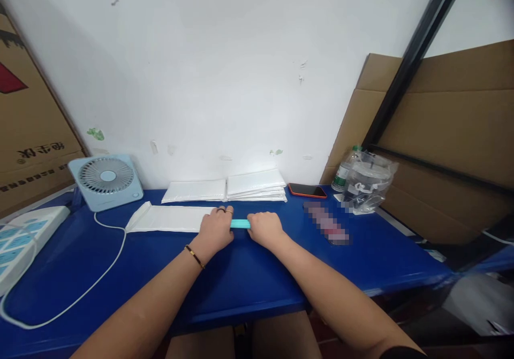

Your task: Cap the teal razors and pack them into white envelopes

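A long white padded mailer (172, 218) lies flat on the blue table, its flap end at the left. My left hand (217, 229) is closed over the mailer's right end, fingers curled, a bracelet at the wrist. A flat turquoise bar (240, 223) shows between my two hands. My right hand (265, 228) is wrapped in a fist around the bar's right end. Its left end meets my left hand; whether it runs into the mailer is hidden. Behind them, a single white mailer (195, 190) and a small stack of white mailers (257, 184) rest against the wall.
A light-blue fan (106, 180) stands at the left, its white cable (120, 246) looping over the blue table (249, 279). A power strip (24, 241) is further left. At the right are a phone (307, 190), a pixelated item (327, 222), a bottle (342, 173) and a plastic bag (367, 180).
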A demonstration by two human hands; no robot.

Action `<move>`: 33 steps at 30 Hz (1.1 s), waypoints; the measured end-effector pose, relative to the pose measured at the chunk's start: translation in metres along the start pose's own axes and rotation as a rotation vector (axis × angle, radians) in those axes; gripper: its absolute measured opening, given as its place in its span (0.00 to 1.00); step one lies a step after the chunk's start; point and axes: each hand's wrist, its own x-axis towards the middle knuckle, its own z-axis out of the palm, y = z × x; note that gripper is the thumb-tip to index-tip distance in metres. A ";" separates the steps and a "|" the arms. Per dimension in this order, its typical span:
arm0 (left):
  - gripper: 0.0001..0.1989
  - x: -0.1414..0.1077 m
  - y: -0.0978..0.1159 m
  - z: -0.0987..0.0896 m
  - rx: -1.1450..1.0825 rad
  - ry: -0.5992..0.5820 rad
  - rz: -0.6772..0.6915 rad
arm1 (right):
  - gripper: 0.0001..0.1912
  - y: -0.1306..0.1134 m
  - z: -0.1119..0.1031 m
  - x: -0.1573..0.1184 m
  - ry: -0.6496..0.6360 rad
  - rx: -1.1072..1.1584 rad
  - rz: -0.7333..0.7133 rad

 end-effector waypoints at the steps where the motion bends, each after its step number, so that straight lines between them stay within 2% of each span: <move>1: 0.29 0.001 -0.007 0.000 0.021 0.009 -0.067 | 0.10 0.005 -0.001 0.000 -0.006 -0.007 0.020; 3: 0.33 0.003 -0.019 0.002 0.045 -0.035 -0.185 | 0.11 0.013 -0.002 0.001 -0.008 -0.013 0.048; 5: 0.28 0.003 -0.029 0.005 0.043 -0.105 -0.192 | 0.11 0.020 -0.003 0.002 0.005 -0.010 0.065; 8: 0.29 -0.010 -0.035 0.006 0.049 -0.142 -0.111 | 0.11 0.028 -0.005 0.001 0.041 0.006 0.094; 10: 0.31 -0.031 -0.035 0.004 0.047 -0.144 -0.032 | 0.12 0.035 -0.008 -0.001 0.053 0.023 0.121; 12: 0.30 -0.057 -0.037 0.000 0.005 -0.128 0.130 | 0.13 0.043 -0.012 -0.003 0.061 0.037 0.142; 15: 0.28 -0.092 -0.048 -0.010 -0.166 -0.198 0.397 | 0.14 0.057 -0.019 -0.008 0.068 0.018 0.131; 16: 0.27 -0.099 -0.054 -0.014 -0.223 -0.217 0.447 | 0.14 0.061 -0.021 -0.010 0.058 -0.002 0.117; 19: 0.24 -0.105 -0.070 -0.025 -0.296 -0.260 0.475 | 0.13 0.071 -0.025 -0.017 -0.002 -0.072 0.081; 21: 0.23 -0.099 -0.072 -0.028 -0.319 -0.220 0.412 | 0.12 0.075 -0.028 -0.023 -0.030 -0.109 0.062; 23: 0.19 -0.088 -0.062 -0.026 -0.339 -0.128 0.296 | 0.10 0.078 -0.032 -0.030 -0.036 -0.135 0.036; 24: 0.21 -0.083 -0.052 -0.023 -0.340 -0.090 0.237 | 0.10 0.078 -0.033 -0.034 -0.036 -0.146 0.022; 26: 0.46 -0.072 -0.028 -0.013 -0.298 -0.083 0.158 | 0.09 0.077 -0.037 -0.040 -0.046 -0.163 -0.013; 27: 0.55 -0.066 -0.016 -0.007 -0.271 -0.108 0.149 | 0.09 0.076 -0.038 -0.044 -0.056 -0.171 -0.034; 28: 0.60 -0.062 -0.005 -0.002 -0.255 -0.131 0.152 | 0.09 0.075 -0.038 -0.046 -0.068 -0.180 -0.057; 30: 0.60 -0.054 0.012 0.006 -0.263 -0.129 0.165 | 0.08 0.075 -0.038 -0.051 -0.092 -0.199 -0.093; 33: 0.49 -0.047 0.018 0.009 -0.289 -0.055 0.182 | 0.08 0.082 -0.034 -0.057 -0.124 -0.225 -0.106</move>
